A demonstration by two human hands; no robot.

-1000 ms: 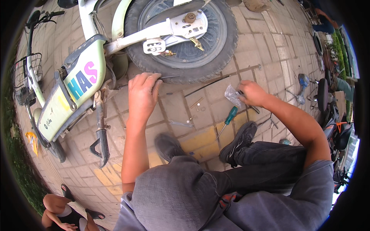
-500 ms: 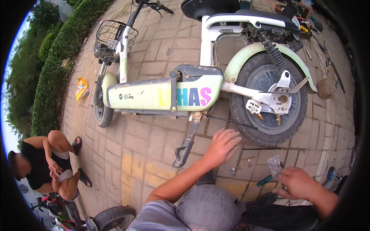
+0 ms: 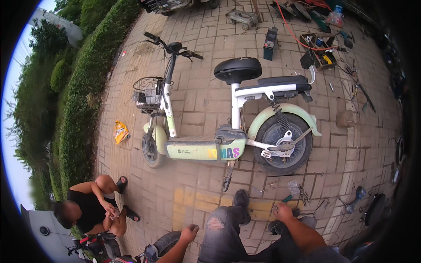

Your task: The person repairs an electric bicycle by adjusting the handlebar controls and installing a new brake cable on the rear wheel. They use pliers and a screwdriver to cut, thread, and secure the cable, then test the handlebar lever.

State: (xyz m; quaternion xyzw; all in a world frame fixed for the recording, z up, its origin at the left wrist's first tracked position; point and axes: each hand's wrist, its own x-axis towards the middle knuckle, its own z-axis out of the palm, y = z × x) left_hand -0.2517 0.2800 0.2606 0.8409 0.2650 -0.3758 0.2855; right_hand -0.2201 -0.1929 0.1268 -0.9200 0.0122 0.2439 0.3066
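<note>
Gripping a green-handled screwdriver point(image 3: 286, 199), right hand point(image 3: 283, 211) fingers closed.

Your right hand point(image 3: 283, 211) sits low over the paving, hemmed in by a green-handled screwdriver point(image 3: 286, 199), a clear plastic bag point(image 3: 293, 187) and pliers point(image 3: 303, 193) just beyond it. Past those, the scooter's rear wheel point(image 3: 283, 144) and kickstand point(image 3: 227, 175) block the way forward. Your own knee point(image 3: 221, 223) and shoes point(image 3: 240, 199) fill the gap between your hands. Your left hand point(image 3: 189, 232) has open paving point(image 3: 193, 193) ahead, up to the scooter's footboard point(image 3: 204, 149); a tyre point(image 3: 169, 242) lies just left of it. A crouching person point(image 3: 90, 208) closes the far left.
</note>
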